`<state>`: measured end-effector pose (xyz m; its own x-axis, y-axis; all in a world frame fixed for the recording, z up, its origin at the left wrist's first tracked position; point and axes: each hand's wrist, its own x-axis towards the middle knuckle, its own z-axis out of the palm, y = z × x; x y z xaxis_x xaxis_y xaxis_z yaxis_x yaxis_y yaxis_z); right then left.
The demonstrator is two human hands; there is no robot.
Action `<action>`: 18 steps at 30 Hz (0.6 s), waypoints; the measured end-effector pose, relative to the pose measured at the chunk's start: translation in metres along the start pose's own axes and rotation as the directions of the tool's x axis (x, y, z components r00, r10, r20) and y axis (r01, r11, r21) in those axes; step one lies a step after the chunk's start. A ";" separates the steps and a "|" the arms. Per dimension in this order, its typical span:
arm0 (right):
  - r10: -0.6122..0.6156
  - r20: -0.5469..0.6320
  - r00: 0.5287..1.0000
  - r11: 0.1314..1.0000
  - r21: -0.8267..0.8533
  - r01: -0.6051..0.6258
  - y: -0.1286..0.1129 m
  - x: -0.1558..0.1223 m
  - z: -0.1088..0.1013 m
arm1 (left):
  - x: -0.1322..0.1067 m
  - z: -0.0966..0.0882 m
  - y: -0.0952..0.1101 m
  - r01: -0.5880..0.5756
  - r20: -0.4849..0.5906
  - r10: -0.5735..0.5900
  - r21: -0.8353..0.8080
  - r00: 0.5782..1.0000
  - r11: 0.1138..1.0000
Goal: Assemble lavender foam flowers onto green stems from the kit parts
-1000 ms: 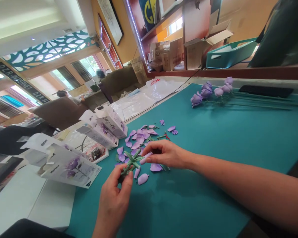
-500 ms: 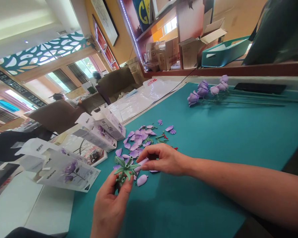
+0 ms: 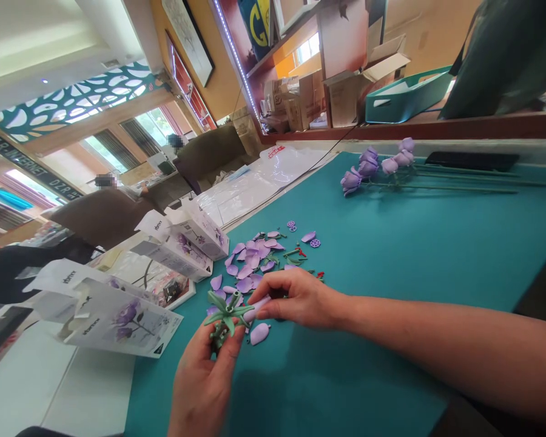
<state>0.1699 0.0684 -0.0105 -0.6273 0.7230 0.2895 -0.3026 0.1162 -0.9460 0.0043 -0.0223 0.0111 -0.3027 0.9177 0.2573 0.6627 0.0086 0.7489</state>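
Observation:
My left hand (image 3: 204, 379) pinches the stem of a green star-shaped leaf piece (image 3: 225, 312), held upright just above the teal mat (image 3: 391, 255). My right hand (image 3: 293, 297) pinches a pale purple petal (image 3: 257, 304) and holds its tip against the green piece. Another loose petal (image 3: 259, 333) lies on the mat just below my right hand. A heap of purple petals (image 3: 252, 258) with small green and red parts lies just beyond both hands.
Several finished purple flowers (image 3: 373, 164) on long green stems lie at the far right. Opened white boxes (image 3: 118, 315) and another box (image 3: 186, 237) sit left of the mat. A dark flat object (image 3: 471, 160) lies at the back; cardboard boxes and a teal tray (image 3: 404, 97) stand on the shelf.
Both hands have come slightly nearer to me. The green piece has turned more upright, and the petal in my right hand now touches it.

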 end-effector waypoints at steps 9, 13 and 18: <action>0.013 0.002 1.000 0.999 0.037 -0.013 0.001 0.001 0.000 | 0.004 -0.001 -0.015 -0.047 0.028 0.046 0.028 0.999 0.998; 0.021 -0.001 1.000 0.999 0.048 -0.021 0.002 0.000 0.001 | 0.004 -0.002 -0.016 -0.056 0.036 0.055 0.019 0.998 0.998; 0.010 0.060 0.998 0.999 -0.038 -0.008 -0.004 0.000 -0.001 | 0.002 -0.004 -0.012 0.011 0.043 -0.009 -0.043 0.999 0.999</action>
<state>0.1717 0.0684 -0.0068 -0.6725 0.6818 0.2879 -0.2699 0.1362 -0.9532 -0.0068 -0.0224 0.0052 -0.2786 0.9339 0.2241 0.6295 0.0014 0.7770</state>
